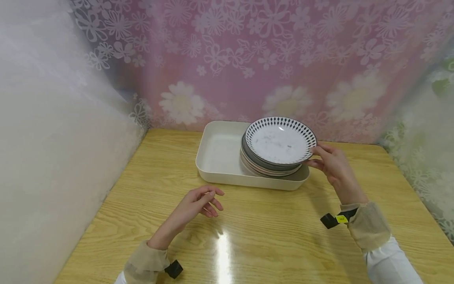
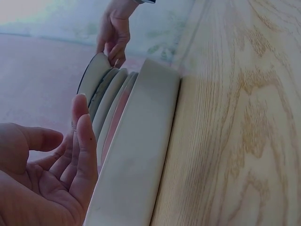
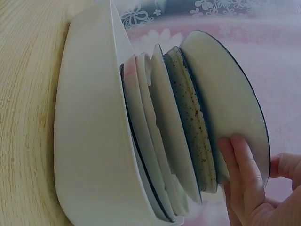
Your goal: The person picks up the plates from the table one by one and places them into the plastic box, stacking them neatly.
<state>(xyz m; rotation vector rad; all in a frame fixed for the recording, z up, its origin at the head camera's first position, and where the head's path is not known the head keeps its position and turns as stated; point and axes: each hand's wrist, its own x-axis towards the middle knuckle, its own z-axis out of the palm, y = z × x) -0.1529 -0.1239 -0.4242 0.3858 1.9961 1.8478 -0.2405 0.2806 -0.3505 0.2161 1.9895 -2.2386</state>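
Note:
A white plate with a black diamond-patterned rim (image 1: 280, 140) tops a stack of plates (image 1: 264, 170) in the right part of a cream rectangular tray (image 1: 244, 180). My right hand (image 1: 333, 165) pinches its right edge, thumb above and fingers below. The right wrist view shows those fingers (image 3: 244, 174) under the pale underside of the plate (image 3: 225, 94), beside a speckled grey-blue plate (image 3: 190, 117). My left hand (image 1: 198, 203) hovers in front of the tray, fingers loosely bent, holding nothing.
The tray stands at the back of a wooden table (image 1: 269, 232), close to a pink floral curtain (image 1: 227, 79). Its left part shows bare bottom. Pale cloth (image 1: 64, 138) hangs along the left side, and a leafy floral cloth (image 1: 422, 157) along the right.

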